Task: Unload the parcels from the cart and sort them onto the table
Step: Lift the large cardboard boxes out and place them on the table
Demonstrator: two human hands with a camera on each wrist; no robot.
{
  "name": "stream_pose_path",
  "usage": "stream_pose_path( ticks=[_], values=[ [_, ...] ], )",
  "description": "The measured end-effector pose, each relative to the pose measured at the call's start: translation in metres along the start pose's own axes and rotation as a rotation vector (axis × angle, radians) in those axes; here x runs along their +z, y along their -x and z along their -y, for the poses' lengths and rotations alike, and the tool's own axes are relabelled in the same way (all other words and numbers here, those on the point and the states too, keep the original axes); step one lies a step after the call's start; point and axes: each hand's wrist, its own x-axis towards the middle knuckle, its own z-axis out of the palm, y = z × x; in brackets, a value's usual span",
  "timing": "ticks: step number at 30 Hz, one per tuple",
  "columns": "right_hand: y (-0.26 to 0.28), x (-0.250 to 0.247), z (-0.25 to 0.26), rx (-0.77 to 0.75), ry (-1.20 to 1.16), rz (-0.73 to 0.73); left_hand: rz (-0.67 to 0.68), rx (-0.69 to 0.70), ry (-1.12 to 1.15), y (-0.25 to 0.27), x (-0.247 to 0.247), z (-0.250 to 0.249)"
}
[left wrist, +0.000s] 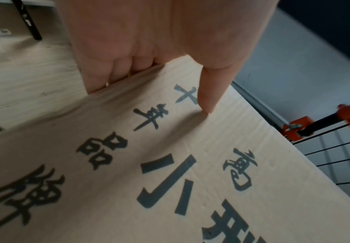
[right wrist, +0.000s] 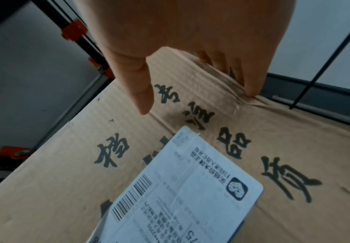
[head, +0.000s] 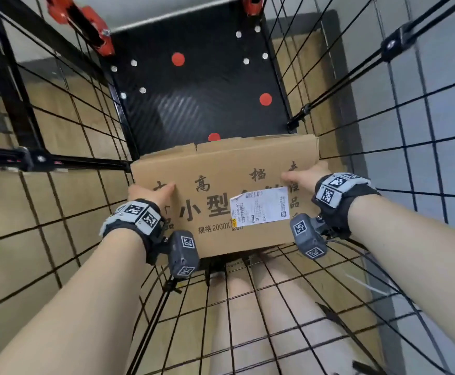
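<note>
A brown cardboard parcel [head: 221, 174] with black printed characters and a white shipping label [head: 260, 204] is held inside the black wire cart [head: 66, 169], above its black floor [head: 193, 85]. My left hand [head: 150, 192] grips the parcel's left edge: the thumb lies on the printed face [left wrist: 209, 92] and the fingers [left wrist: 99, 72] wrap round the side. My right hand [head: 304, 174] grips the right edge the same way, thumb [right wrist: 141, 92] on the face beside the label [right wrist: 182, 189], fingers [right wrist: 251, 77] curled over the creased edge. The parcel [left wrist: 128, 172] [right wrist: 66, 164] fills both wrist views.
Wire mesh walls [head: 383, 147] of the cart stand close on both sides and toward me. Red dots [head: 265, 99] and white studs mark the cart floor. Orange clamps [head: 96, 25] sit on the far frame. Wood-pattern flooring [head: 1, 212] shows through the mesh on the left.
</note>
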Motion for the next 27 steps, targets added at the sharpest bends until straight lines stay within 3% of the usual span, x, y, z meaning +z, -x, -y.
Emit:
stream_pose_path(
  ticks=[4,12,21,27],
  values=[
    [0.046,-0.033,0.013,-0.091,-0.15,-0.046,-0.069,0.11,0.055,0.043,-0.043,-0.025],
    [0.15,-0.103,0.031,-0.232,-0.226,-0.096,-0.158,0.256,0.064,0.143,-0.132,-0.057],
    [0.259,-0.186,0.036,-0.426,-0.456,-0.126,-0.22,0.474,0.276,0.246,-0.222,-0.078],
    [0.311,-0.247,0.034,-0.699,-0.43,-0.219,-0.312,0.579,0.348,0.314,-0.267,-0.088]
  ],
)
